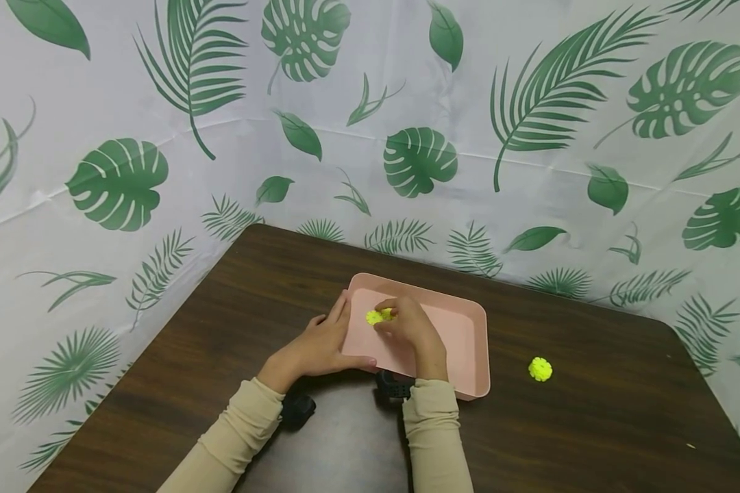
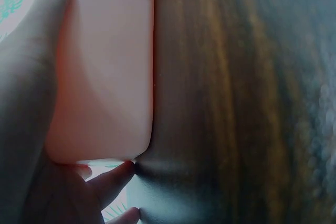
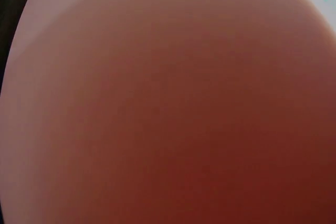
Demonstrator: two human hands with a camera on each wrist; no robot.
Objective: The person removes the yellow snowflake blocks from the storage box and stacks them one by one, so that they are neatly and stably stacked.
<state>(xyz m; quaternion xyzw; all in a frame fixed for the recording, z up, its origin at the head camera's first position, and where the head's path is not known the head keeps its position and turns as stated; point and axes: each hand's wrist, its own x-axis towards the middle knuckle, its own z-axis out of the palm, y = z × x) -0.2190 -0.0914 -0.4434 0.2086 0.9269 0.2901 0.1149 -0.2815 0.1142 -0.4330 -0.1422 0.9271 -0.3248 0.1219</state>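
In the head view my left hand (image 1: 322, 346) lies along the near left corner of a shallow pink tray (image 1: 462, 352). Its straight fingers press the short end, and the thumb runs along the near long side. The left wrist view shows the fingers (image 2: 113, 182) low against the tray's end wall. Inside the tray, toward its left end, my right hand (image 1: 412, 329) has thumb and fingertips curled around a bright yellow flower-shaped piece (image 1: 376, 316), partly hidden by the fingers. Pink tray wall (image 3: 157, 103), dark and blurred, fills most of the right wrist view.
Another yellow flower-shaped piece (image 1: 540, 369) lies on the dark wooden table (image 1: 604, 411), right of the tray. A white cloth with green leaves (image 1: 358, 157) hangs behind and left of the table. Black wrist devices (image 1: 393, 385) sit below both hands.
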